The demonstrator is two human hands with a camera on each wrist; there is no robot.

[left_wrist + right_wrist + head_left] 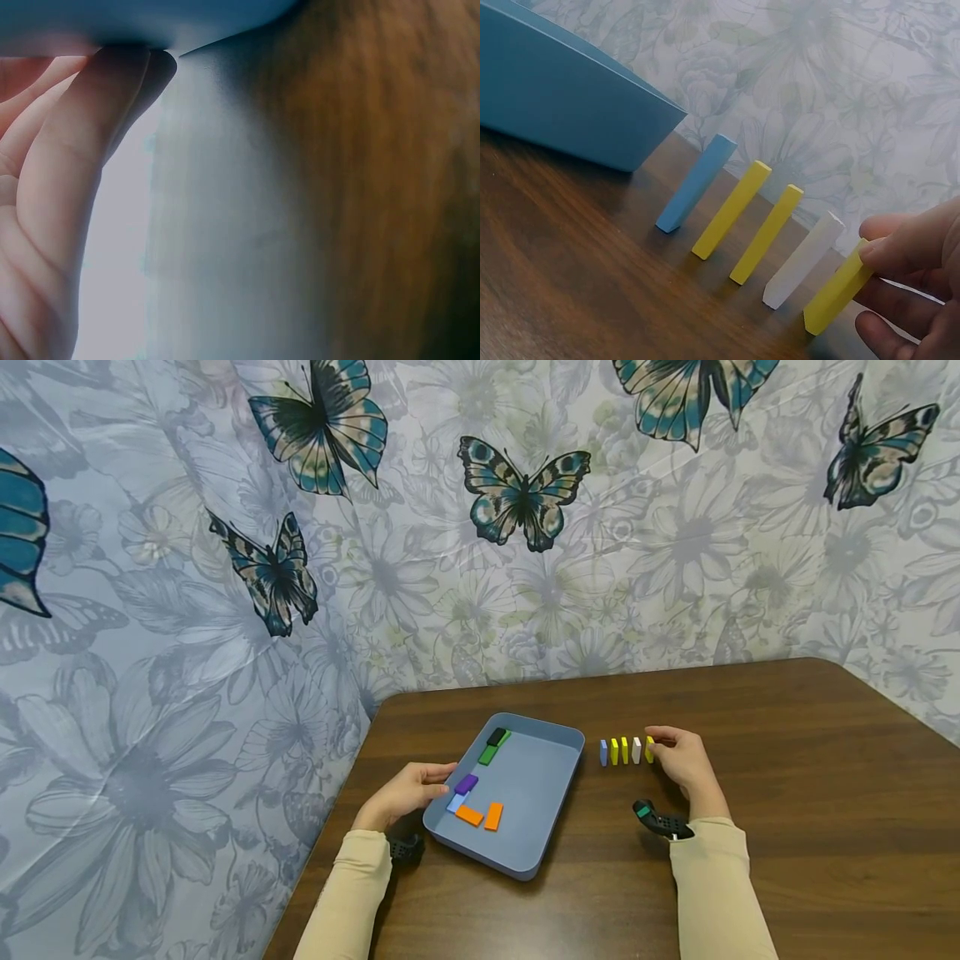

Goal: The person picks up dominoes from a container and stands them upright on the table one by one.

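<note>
A row of upright domino blocks stands on the table to the right of the tray. From left to right come a blue domino [697, 184], two yellow dominoes [731, 211], a white domino [804, 260] and a yellow domino [835, 291] at the right end. My right hand [683, 764] pinches that end domino near its top, between thumb and fingers; its base looks to be at the table. My left hand [405, 793] grips the left rim of the blue-grey tray [525, 852], thumb at the edge. Part of its fingers is hidden by the tray.
Inside the tray lie several loose dominoes: a black one [497, 737], green ones [487, 755], a purple one [467, 784], a light blue one [456, 802] and two orange ones [492, 817]. The brown wooden table [825, 827] meets a butterfly-patterned wall [480, 610] behind.
</note>
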